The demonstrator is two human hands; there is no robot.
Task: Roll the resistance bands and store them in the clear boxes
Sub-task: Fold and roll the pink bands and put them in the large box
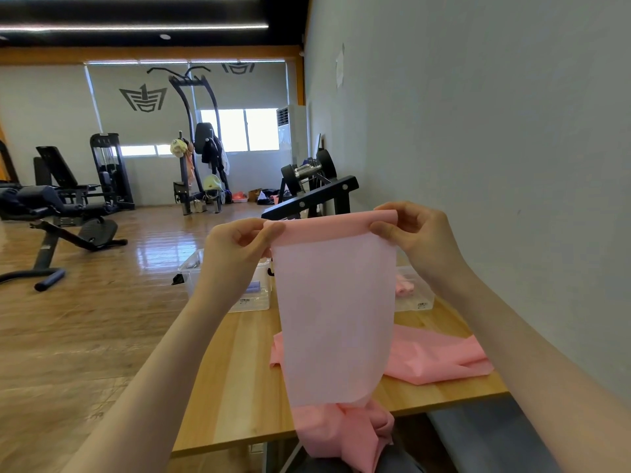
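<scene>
Above the wooden table (239, 387), we start rolling the pink band (336, 312)
Our left hand (235, 249) and right hand (415, 233) pinch its folded top edge; next we judge: keep turning evenly, then drop it into a clear box (254, 298)

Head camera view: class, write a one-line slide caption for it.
Both hands, left and right, pinch the folded top edge of a pink resistance band above a wooden table holding clear boxes.
</scene>
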